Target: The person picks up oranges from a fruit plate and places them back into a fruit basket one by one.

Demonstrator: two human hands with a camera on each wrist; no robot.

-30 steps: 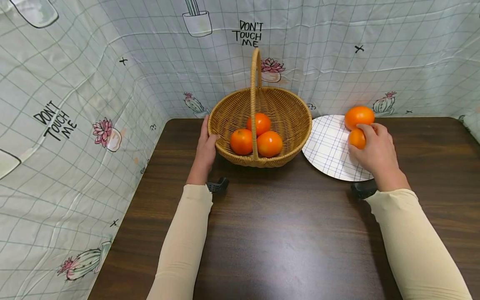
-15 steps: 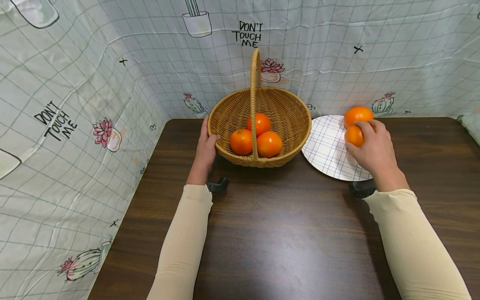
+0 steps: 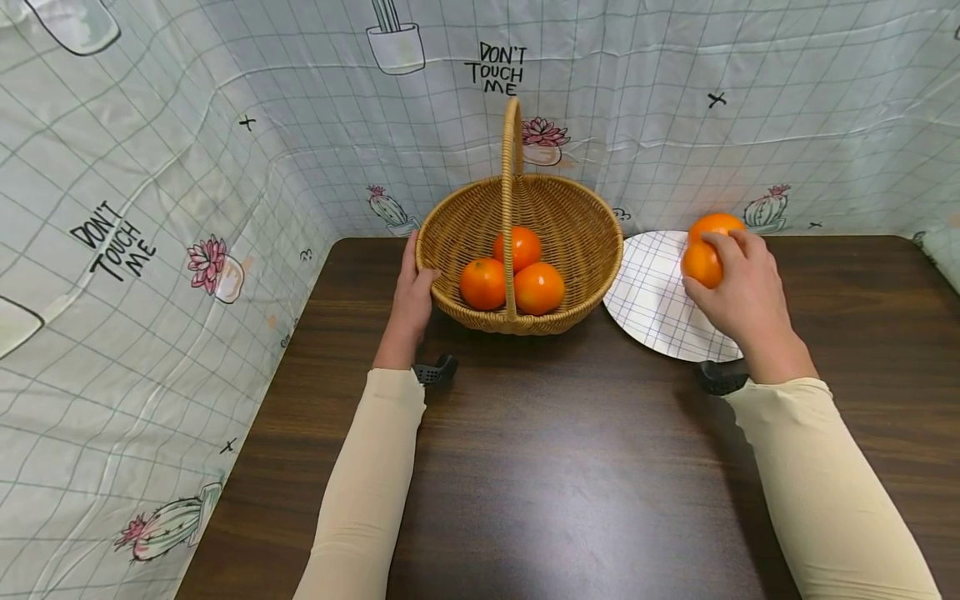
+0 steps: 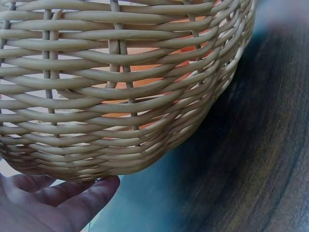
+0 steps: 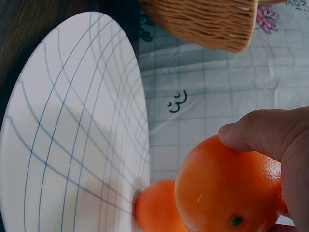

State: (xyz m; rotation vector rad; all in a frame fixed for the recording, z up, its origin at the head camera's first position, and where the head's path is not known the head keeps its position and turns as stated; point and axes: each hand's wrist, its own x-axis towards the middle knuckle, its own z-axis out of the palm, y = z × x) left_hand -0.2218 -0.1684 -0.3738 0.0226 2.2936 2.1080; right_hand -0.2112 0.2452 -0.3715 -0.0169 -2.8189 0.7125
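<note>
In the head view my left hand [image 3: 412, 287] holds the left side of a wicker basket [image 3: 465, 204], its thumb at the rim. The left wrist view shows fingers [image 4: 91, 198] against the basket's weave [image 4: 77, 104]. Three oranges lie inside the basket, one of them at the front left [image 3: 482, 283]. My right hand [image 3: 750, 292] grips another orange [image 3: 702, 265] between thumb and fingers, over the right part of a plate [image 3: 652, 292] with blue grid lines. Its small green stem mark shows in the right wrist view. Behind it, a second orange [image 3: 716, 223] sits at the plate's far edge, partly hidden.
The basket's tall handle [image 3: 507, 208] arches over its middle. A dark wooden table [image 3: 555, 467] carries everything. Printed cloth [image 3: 645, 100] hangs behind and along the left side, close to the basket and the plate.
My right hand has shifted slightly left and away from me with the orange, which now covers more of the one behind it. My left hand and the basket have stayed put.
</note>
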